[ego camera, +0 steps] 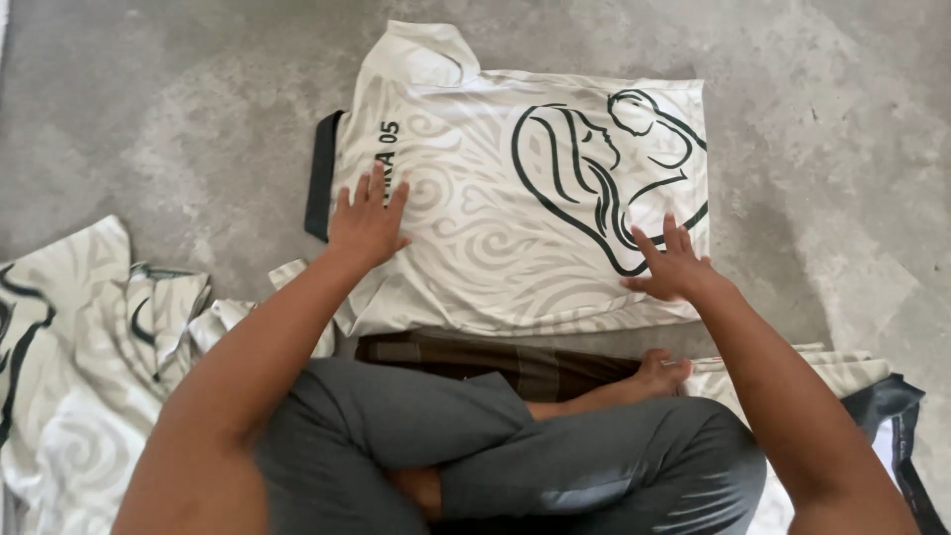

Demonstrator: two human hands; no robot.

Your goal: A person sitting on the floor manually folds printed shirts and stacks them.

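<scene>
A white patterned shirt (495,198) with a black line drawing lies spread flat on the grey concrete floor (178,119) in front of me. My left hand (369,220) presses flat on its left part, fingers apart, near the black sleeve trim (321,173). On the shirt's lower right, beside the drawing, rests my right hand (672,264), also flat with spread fingers. Neither hand grips anything. I sit cross-legged in grey trousers (515,446), one bare foot (662,373) showing.
A pile of similar white patterned garments (89,357) lies at my left. More white and dark cloth (872,396) lies at my right. A brown checked cloth (495,362) sits under my legs at the shirt's near edge.
</scene>
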